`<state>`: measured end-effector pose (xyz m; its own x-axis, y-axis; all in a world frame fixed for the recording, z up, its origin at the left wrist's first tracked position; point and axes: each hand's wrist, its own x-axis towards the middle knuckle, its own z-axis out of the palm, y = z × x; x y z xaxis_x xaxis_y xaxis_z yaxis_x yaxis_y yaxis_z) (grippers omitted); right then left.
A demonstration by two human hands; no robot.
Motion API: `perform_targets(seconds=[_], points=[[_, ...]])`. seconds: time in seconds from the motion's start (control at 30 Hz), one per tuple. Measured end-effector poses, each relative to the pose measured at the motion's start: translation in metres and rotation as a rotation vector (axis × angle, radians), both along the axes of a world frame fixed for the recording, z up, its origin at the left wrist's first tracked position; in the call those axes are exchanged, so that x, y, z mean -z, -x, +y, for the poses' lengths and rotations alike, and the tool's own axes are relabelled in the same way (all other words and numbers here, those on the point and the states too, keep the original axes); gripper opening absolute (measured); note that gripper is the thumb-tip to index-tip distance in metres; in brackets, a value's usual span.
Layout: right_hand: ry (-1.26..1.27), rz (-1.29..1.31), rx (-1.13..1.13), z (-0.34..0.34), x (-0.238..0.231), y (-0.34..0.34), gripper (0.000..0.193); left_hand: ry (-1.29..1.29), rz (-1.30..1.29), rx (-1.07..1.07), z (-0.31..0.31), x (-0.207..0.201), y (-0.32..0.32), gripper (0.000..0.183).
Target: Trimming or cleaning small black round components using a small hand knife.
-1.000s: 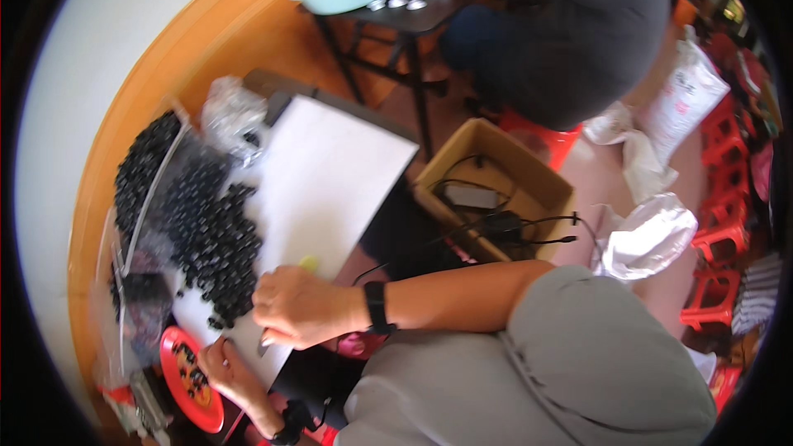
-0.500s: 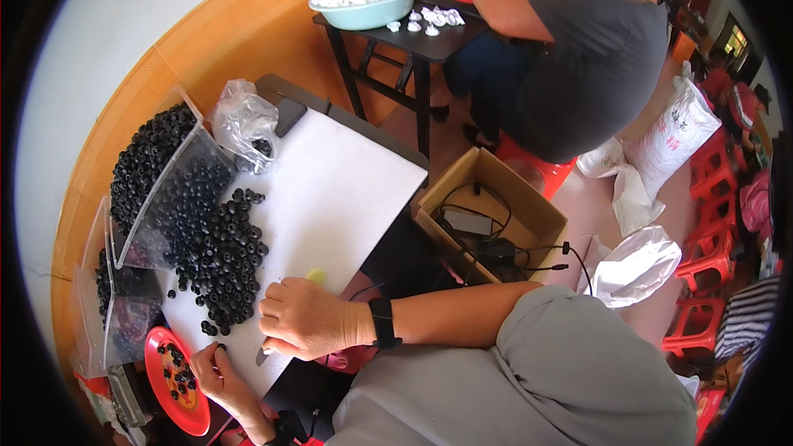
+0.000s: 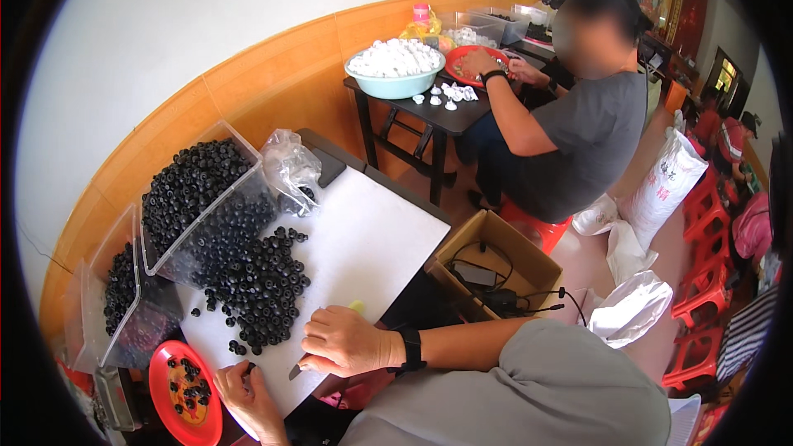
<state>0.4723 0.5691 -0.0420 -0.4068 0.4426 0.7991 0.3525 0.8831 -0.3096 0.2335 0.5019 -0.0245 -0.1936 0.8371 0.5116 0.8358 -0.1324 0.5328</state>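
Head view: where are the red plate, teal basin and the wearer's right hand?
Red plate (image 3: 159, 381): head view, on the bare red left side.
Teal basin (image 3: 395, 88): head view, on its outer wall, below the white pieces.
Right hand (image 3: 345, 342): head view, on the back of the hand.

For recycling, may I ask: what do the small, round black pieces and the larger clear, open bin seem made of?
Small, round black pieces: maybe satin plastic or rubber, given soft highlights. Larger clear, open bin: probably glossy plastic; pieces show through.
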Motion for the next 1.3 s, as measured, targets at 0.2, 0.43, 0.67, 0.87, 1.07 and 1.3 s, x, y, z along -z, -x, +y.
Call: perform_targets(seconds=[0.2,0.43,0.67,0.87,1.07,1.3], points=[[-0.015,-0.025,0.017,-0.008,-0.009,0.028,0.030,-0.018,0.016,-0.019,-0.008,-0.013,0.024,0.016],[-0.058,-0.004,-0.030,-0.006,-0.006,0.064,0.029,-0.032,0.041,-0.017,-0.010,-0.004,0.061,0.017],[-0.008,-0.169,0.029,-0.019,0.012,0.111,0.017,-0.083,0.066,0.005,-0.010,0.028,0.126,0.017],[-0.010,-0.203,0.187,0.001,0.003,0.108,0.015,-0.046,0.046,-0.027,-0.026,0.031,0.145,0.019],[-0.024,-0.245,0.106,0.015,0.020,0.119,0.017,-0.037,0.030,-0.054,-0.022,0.033,0.140,0.018],[0.093,-0.177,0.122,0.031,0.019,0.101,0.023,0.010,0.100,-0.078,-0.006,0.031,0.121,0.020]])
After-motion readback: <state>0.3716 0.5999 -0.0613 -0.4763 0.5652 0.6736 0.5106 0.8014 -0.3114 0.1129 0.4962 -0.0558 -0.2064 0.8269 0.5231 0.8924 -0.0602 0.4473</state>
